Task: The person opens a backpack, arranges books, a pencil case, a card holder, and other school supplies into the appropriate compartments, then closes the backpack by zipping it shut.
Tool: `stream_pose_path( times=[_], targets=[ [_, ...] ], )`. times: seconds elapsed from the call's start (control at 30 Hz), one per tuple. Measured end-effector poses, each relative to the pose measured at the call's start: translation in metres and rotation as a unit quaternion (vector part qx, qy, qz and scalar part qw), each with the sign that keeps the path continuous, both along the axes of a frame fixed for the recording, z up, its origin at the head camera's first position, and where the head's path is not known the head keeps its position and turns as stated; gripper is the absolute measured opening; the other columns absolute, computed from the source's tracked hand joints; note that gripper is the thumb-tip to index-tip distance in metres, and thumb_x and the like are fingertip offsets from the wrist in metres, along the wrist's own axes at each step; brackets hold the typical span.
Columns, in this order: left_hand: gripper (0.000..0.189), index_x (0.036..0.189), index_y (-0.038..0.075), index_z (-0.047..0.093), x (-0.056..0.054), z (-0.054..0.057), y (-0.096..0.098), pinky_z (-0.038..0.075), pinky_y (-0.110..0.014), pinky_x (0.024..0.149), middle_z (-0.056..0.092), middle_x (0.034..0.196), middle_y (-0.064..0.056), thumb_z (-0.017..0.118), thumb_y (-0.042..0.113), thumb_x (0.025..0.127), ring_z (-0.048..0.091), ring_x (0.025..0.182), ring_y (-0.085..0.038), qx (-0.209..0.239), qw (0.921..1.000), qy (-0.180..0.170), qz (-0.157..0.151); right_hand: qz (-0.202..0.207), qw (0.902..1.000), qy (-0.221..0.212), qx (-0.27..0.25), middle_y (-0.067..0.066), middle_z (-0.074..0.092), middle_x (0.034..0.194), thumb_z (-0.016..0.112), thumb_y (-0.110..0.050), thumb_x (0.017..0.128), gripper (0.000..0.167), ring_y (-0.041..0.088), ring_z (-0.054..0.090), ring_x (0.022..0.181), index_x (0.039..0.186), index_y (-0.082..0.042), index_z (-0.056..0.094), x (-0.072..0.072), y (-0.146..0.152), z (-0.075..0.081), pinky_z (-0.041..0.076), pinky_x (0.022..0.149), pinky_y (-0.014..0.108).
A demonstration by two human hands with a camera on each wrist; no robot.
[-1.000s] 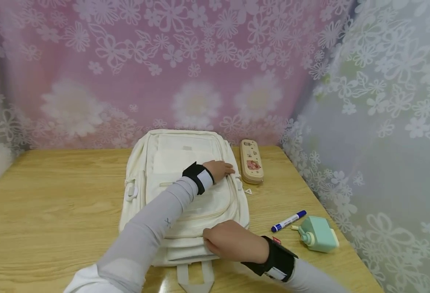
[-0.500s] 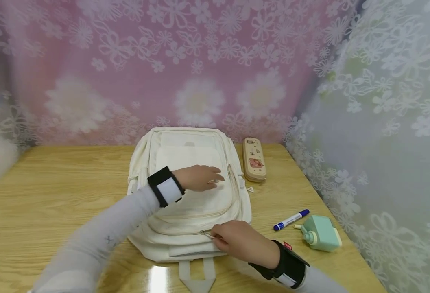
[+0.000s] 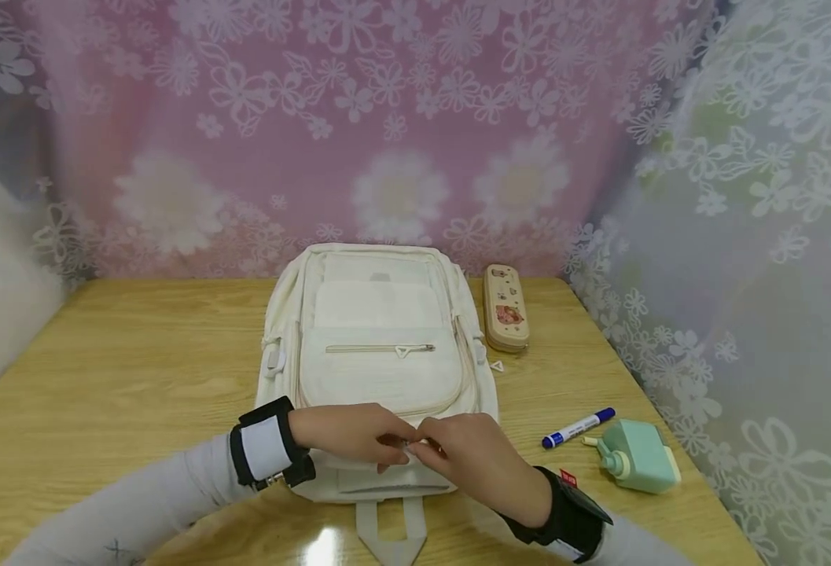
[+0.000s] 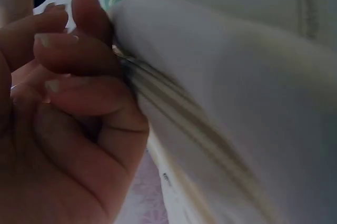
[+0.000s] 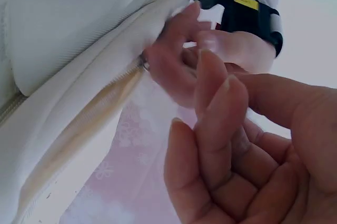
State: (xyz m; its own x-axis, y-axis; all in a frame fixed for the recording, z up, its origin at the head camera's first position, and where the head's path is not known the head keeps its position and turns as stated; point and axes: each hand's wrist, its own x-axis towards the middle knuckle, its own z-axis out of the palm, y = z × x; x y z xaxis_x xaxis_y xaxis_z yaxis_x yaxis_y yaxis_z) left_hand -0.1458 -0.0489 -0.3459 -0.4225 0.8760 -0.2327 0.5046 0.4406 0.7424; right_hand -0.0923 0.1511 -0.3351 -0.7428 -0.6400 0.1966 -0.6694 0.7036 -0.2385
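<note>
A cream backpack (image 3: 380, 377) lies front side up, its top loop pointing towards me. Both hands meet over the zip near its lower edge. My left hand (image 3: 354, 434) pinches the fabric beside the zip, the fingertips right at the teeth (image 4: 184, 116) in the left wrist view. Against those fingertips, my right hand (image 3: 482, 464) pinches the small zip pull, mostly hidden between the fingers. A stretch of this zip (image 5: 100, 108) gapes in the right wrist view. Higher up, a front pocket zip (image 3: 380, 348) with a triangular pull runs across the bag.
A beige pencil case (image 3: 505, 308) lies to the right of the bag. Closer to me on that side are a blue-capped marker (image 3: 578, 428) and a mint-green pump bottle (image 3: 640, 457) on its side. Floral curtains rise behind the wooden table (image 3: 139, 354) and on its right.
My left hand has left the bag's upper right side and come down to the lower zip, beside the right hand. The right hand keeps near the lower zip.
</note>
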Motion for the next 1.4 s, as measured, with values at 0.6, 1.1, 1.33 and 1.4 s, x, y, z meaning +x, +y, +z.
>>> stream_pose_path(
  times=[0.6,1.1,1.33,1.4],
  targets=[
    [0.016,0.094,0.012,0.067,0.024,0.008,-0.017,0.045,-0.017,0.059,0.066,0.076,0.001,0.053,0.020,0.096,0.063,0.068,-0.009,0.087,0.9909,-0.001,0.103,0.079,0.9914,-0.014,0.103,0.007,0.042,0.144,0.070,-0.023,0.084,0.062,0.031,0.037,0.135,0.138,-0.010,0.041,-0.038,0.043,-0.031,0.033,0.107,0.047],
    [0.013,0.106,0.006,0.056,0.036,0.001,-0.045,0.053,-0.027,0.061,0.068,0.084,-0.007,0.046,0.010,0.098,0.066,0.067,-0.016,0.117,0.9710,-0.045,0.204,0.015,0.9747,0.190,0.117,-0.006,0.071,0.099,0.068,-0.012,0.084,0.021,0.011,0.067,0.093,0.103,-0.019,0.065,-0.043,0.012,-0.052,0.054,0.076,0.027],
    [0.012,0.098,0.002,0.057,0.035,0.003,-0.109,0.055,-0.035,0.060,0.065,0.080,-0.012,0.046,0.006,0.097,0.064,0.063,-0.013,0.118,0.9635,-0.055,0.234,0.030,0.9765,0.194,0.089,-0.004,0.070,0.099,0.069,-0.009,0.083,0.025,0.010,0.067,0.088,0.106,-0.018,0.065,-0.048,0.020,-0.050,0.055,0.070,0.025],
    [0.012,0.096,0.002,0.057,0.035,0.002,-0.126,0.055,-0.033,0.059,0.064,0.079,-0.012,0.046,0.005,0.097,0.064,0.062,-0.013,0.113,0.9628,-0.050,0.240,0.044,0.9767,0.194,0.081,-0.004,0.070,0.100,0.069,-0.008,0.082,0.027,0.009,0.067,0.087,0.107,-0.018,0.064,-0.049,0.021,-0.050,0.054,0.068,0.025]
  ],
)
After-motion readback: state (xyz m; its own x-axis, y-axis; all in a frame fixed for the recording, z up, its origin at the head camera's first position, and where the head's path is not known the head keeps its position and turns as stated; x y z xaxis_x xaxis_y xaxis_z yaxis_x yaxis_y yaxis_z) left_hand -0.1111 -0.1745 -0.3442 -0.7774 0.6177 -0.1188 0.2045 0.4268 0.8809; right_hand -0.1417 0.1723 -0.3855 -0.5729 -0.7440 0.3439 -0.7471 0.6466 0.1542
